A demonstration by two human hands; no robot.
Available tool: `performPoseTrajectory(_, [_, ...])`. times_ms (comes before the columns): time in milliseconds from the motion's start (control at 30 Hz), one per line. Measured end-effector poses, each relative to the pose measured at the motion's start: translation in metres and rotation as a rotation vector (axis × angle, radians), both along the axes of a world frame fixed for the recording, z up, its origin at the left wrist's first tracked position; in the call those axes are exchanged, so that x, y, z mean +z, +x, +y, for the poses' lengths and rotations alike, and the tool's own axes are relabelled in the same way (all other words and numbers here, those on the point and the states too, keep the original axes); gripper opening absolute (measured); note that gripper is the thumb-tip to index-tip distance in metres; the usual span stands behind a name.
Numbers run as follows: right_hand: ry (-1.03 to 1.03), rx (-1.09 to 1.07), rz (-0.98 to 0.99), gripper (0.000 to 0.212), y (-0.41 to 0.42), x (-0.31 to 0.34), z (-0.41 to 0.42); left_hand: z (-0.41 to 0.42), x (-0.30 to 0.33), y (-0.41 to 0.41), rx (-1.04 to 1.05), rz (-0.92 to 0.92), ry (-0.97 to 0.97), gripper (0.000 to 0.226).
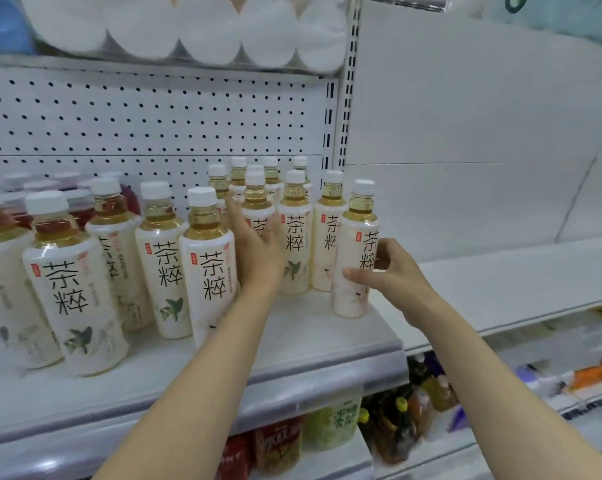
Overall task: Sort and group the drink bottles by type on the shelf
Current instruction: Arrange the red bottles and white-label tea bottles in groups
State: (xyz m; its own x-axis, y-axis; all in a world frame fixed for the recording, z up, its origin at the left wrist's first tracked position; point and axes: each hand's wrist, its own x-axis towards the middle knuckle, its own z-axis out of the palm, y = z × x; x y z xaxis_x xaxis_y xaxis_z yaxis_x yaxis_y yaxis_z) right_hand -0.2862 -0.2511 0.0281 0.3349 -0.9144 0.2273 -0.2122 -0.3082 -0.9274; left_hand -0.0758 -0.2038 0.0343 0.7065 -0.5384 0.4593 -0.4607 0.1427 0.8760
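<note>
I see two bare forearms entering from the bottom edge, both uncovered from the frame edge to the wrist; no sleeve or cuff shows on either. The left hand wears no glove, ring or band that I can make out. The right hand is likewise ungloved, its wrist carrying no watch or strap. Fingers on the right hand are slim, with short nails where visible; the picture is too soft to tell whether they are varnished. No marks, plasters or jewellery visible on either arm.

left hand flat among bottles | right hand grips bottle
</note>
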Motion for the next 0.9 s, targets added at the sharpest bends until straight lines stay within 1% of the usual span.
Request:
performPoseTrajectory(100, [0.004, 0.082, 0.040, 0.061, -0.005, 0.003, -0.017, -0.008, -0.005, 0.004, 0.038, 0.000, -0.077, 0.073])
performPoseTrajectory(200, [-0.020, 0.141, 0.062, 0.061, -0.006, 0.003, -0.030, -0.010, -0.004, 0.012, 0.168, 0.029, -0.131, 0.066])
performPoseTrajectory(300, [-0.027, 0.200, 0.057, 0.065, -0.004, 0.001, -0.040, -0.011, -0.005, 0.024, 0.295, 0.028, -0.130, 0.065])
performPoseTrajectory(367, [-0.020, 0.242, 0.052, 0.067, -0.003, 0.001, -0.044, -0.011, -0.003, 0.026, 0.345, 0.012, -0.123, 0.066])
performPoseTrajectory(467, [-0.038, 0.273, 0.058, 0.066, -0.007, -0.001, -0.052, -0.011, 0.004, 0.012, 0.416, -0.006, -0.064, 0.067])
performPoseTrajectory(500, [-0.051, 0.266, 0.056, 0.066, -0.008, -0.002, -0.053, -0.009, 0.005, 0.004, 0.442, -0.034, -0.041, 0.069])
performPoseTrajectory(533, [-0.065, 0.255, 0.048, 0.065, -0.008, -0.003, -0.053, -0.008, 0.003, -0.004, 0.463, -0.109, -0.033, 0.070])
performPoseTrajectory(600, [-0.078, 0.242, 0.028, 0.065, -0.006, -0.005, -0.053, -0.008, 0.002, -0.023, 0.411, -0.313, -0.059, 0.074])
performPoseTrajectory(633, [-0.081, 0.245, 0.023, 0.066, -0.005, -0.005, -0.053, -0.011, 0.001, -0.031, 0.334, -0.374, -0.068, 0.074])
performPoseTrajectory(667, [-0.084, 0.252, 0.023, 0.068, -0.003, -0.005, -0.054, -0.014, 0.003, -0.038, 0.247, -0.377, -0.051, 0.075])
performPoseTrajectory(733, [-0.076, 0.270, 0.026, 0.069, -0.002, -0.005, -0.055, -0.021, 0.007, -0.045, 0.104, -0.296, 0.024, 0.077])
performPoseTrajectory(800, [-0.056, 0.287, 0.016, 0.066, -0.001, -0.004, -0.055, -0.026, 0.009, -0.043, 0.031, -0.179, 0.092, 0.079])
performPoseTrajectory(867, [-0.054, 0.301, 0.022, 0.064, 0.001, -0.004, -0.055, -0.028, 0.010, -0.037, -0.028, -0.048, 0.084, 0.079])
performPoseTrajectory(900, [-0.057, 0.306, 0.029, 0.064, 0.002, -0.004, -0.056, -0.027, 0.010, -0.036, -0.046, -0.017, 0.066, 0.077])
